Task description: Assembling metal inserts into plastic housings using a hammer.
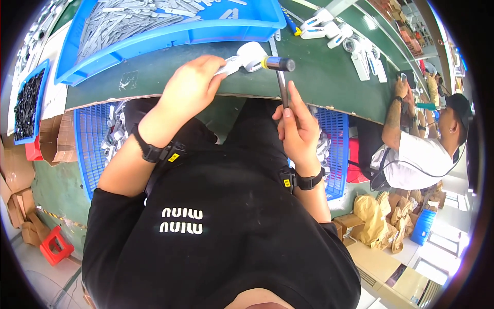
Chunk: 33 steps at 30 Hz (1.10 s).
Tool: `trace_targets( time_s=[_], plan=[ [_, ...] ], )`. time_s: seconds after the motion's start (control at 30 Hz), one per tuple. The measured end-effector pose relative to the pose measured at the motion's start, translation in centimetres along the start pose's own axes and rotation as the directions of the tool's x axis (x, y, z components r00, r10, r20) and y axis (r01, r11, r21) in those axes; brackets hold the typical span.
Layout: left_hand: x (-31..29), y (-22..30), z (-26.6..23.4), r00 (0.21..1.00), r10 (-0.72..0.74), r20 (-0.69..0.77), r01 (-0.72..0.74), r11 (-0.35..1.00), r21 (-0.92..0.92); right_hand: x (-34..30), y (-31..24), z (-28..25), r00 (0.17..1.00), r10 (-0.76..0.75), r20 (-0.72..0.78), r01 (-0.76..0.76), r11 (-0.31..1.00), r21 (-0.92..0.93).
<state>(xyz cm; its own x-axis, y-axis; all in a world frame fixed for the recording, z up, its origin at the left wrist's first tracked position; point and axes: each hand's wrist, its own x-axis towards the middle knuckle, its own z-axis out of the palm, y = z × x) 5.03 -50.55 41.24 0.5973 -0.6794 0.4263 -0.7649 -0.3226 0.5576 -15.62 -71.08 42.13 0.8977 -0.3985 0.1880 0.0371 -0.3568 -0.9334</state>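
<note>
Over the green desk, the left hand grips a white, round-headed plastic piece; the right hand holds a black-headed, metal-handled hammer. Beyond, a blue plastic bin; at left, a red plastic stool.

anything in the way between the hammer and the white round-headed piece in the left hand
Nothing visible: the head of the hammer, in the right hand, appears right beside the white piece in the left hand. The blue bin lies beyond them.
</note>
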Motion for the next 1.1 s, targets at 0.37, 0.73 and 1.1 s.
trace_targets(
  time_s=[0.37, 0.73, 1.1],
  plan=[
    [-1.1, -1.2, 2.5, 0.951, 0.155, -0.269, -0.165, 0.986, -0.017, 2.9, -2.9, 2.8, 0.984, -0.154, -0.09, 0.145, 0.985, -0.096],
    [-1.1, -1.4, 2.9, 0.932, 0.192, -0.308, -0.205, 0.979, -0.011, 4.8, -1.2, 2.9, 0.922, -0.339, 0.187, 0.387, 0.778, -0.496],
    [-1.2, -1.0, 2.8, 0.94, 0.165, -0.298, -0.163, 0.986, 0.031, 4.0, -1.1, 1.8, 0.96, -0.233, 0.158, 0.28, 0.84, -0.465]
  ],
)
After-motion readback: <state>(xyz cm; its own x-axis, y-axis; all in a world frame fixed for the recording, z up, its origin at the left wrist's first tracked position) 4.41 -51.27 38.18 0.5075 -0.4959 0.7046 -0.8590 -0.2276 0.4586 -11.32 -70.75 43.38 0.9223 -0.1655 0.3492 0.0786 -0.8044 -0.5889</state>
